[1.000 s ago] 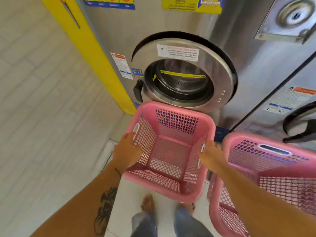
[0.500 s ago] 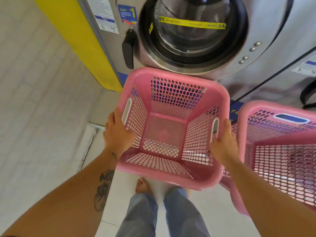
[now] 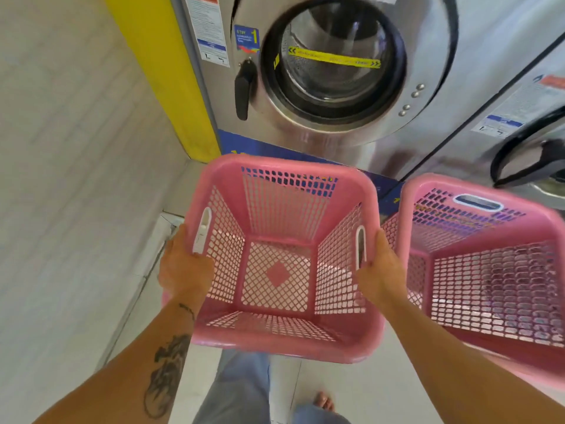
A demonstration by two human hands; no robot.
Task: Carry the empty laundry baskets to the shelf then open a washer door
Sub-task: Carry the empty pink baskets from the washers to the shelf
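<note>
An empty pink mesh laundry basket point(image 3: 276, 272) hangs in front of me above the floor. My left hand point(image 3: 185, 266) grips its left rim beside the white handle slot. On the opposite rim, my right hand point(image 3: 379, 270) holds it by the other slot. A second empty pink basket point(image 3: 489, 264) stands just to the right, its side touching or nearly touching the first. Straight ahead is a steel washer with its round glass door point(image 3: 333, 65) closed and a black handle point(image 3: 243, 90) on the door's left.
A yellow panel point(image 3: 165, 75) borders the washer on the left, with a pale tiled wall point(image 3: 61, 179) beyond it. A second washer door point(image 3: 532, 160) shows at the right edge. My legs and a bare foot point(image 3: 324, 400) are on the white floor below.
The held basket has come lower in view and a little away from the washer. My view has tilted up, so more of the washer door shows. Both hands keep their grip.
</note>
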